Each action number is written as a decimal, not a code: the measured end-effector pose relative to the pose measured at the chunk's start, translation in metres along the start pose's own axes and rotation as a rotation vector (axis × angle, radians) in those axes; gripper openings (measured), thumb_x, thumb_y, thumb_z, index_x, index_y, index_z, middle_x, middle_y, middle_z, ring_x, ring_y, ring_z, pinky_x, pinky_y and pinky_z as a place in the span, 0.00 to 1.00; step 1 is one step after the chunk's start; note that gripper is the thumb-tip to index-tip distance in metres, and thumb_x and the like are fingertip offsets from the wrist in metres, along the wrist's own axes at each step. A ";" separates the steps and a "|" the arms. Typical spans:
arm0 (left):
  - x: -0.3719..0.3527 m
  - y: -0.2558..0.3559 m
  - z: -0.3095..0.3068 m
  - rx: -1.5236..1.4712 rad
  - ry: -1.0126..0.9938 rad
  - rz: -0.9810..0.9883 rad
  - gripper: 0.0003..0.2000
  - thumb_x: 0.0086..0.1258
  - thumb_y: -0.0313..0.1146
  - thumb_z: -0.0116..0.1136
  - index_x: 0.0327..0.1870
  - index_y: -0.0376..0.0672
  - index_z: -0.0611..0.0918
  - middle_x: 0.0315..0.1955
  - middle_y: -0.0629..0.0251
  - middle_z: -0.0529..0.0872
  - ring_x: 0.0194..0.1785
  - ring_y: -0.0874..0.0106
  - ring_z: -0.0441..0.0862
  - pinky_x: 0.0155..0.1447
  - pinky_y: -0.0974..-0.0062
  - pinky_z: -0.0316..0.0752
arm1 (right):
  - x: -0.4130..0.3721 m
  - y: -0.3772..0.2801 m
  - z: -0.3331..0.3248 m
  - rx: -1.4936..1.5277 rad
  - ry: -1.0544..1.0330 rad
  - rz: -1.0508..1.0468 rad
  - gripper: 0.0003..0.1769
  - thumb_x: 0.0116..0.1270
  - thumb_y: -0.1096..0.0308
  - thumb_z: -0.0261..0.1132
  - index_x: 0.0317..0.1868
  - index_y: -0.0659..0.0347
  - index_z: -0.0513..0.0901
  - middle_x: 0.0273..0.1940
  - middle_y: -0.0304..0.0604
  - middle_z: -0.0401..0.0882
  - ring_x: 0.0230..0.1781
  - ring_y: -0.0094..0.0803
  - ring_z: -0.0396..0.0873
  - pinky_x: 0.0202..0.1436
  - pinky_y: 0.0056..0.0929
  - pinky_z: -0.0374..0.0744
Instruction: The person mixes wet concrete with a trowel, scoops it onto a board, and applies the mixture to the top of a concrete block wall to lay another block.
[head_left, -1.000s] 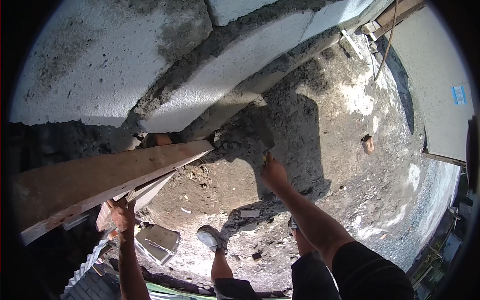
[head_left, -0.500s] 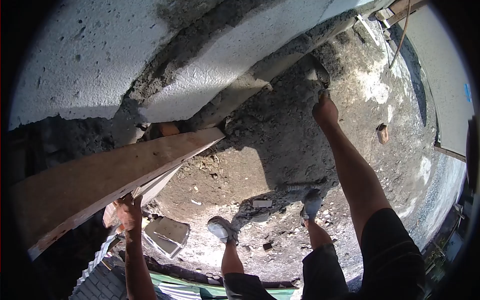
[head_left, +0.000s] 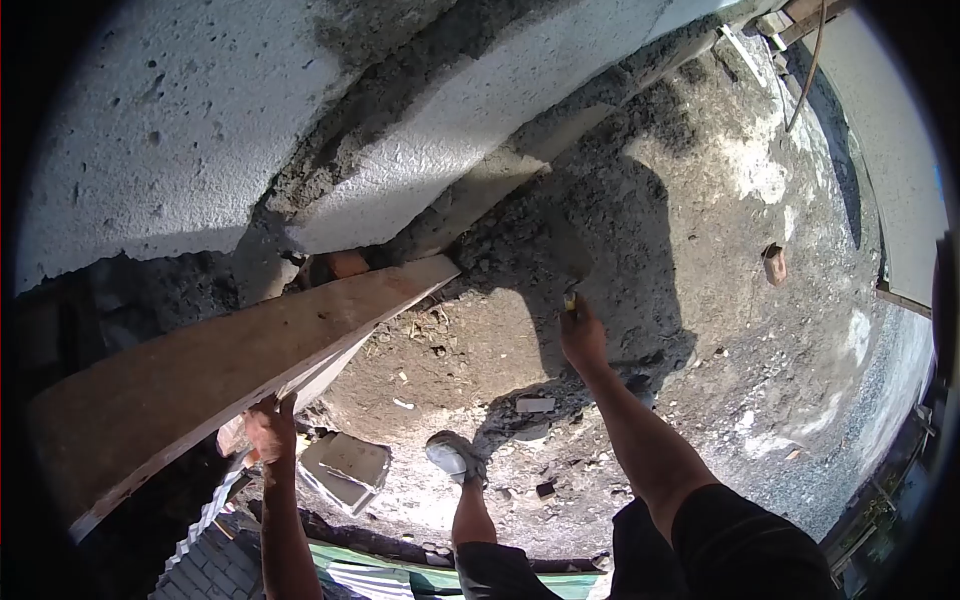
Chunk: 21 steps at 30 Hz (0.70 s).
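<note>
My right hand (head_left: 583, 335) is closed round the yellow handle of a trowel (head_left: 571, 255). Its dark blade points away from me, low over the shaded ground, and blends with the soil. On the left, a long thick wooden plank (head_left: 250, 345) slopes from the lower left toward the white wall. My left hand (head_left: 270, 432) grips the plank's lower edge, its fingertips partly hidden by the wood. A thinner pale board (head_left: 335, 370) shows just under the plank.
The white block wall (head_left: 190, 130) with grey mortar joints runs across the top. Square tile pieces (head_left: 345, 468) lie beside my left arm. My shoe (head_left: 452, 458) stands on rubble. A broken brick (head_left: 774, 265) lies to the right, and a pale panel (head_left: 885, 150) stands beyond it.
My right hand has drawn the trowel back from near the wall's base, moving left and toward me. My left hand stays on the plank; the view has shifted slightly.
</note>
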<state>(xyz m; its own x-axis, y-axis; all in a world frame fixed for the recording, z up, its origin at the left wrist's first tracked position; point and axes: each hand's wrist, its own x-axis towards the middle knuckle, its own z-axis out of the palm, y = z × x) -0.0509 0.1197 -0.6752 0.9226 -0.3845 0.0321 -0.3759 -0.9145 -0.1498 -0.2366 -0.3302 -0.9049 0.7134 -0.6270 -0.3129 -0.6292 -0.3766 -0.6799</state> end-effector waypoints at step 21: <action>-0.002 0.003 -0.002 0.107 -0.014 -0.084 0.18 0.56 0.40 0.75 0.41 0.38 0.84 0.71 0.23 0.54 0.73 0.32 0.58 0.65 0.52 0.73 | -0.011 -0.132 0.086 1.220 -0.129 0.641 0.11 0.72 0.62 0.60 0.33 0.57 0.72 0.17 0.35 0.68 0.10 0.24 0.67 0.12 0.31 0.64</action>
<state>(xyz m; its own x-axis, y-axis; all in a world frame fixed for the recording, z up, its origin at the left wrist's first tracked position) -0.0545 0.1175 -0.6736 0.9517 -0.3050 0.0353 -0.2869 -0.9243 -0.2517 -0.1352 -0.2151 -0.8690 0.4707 -0.3700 -0.8009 -0.2372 0.8213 -0.5189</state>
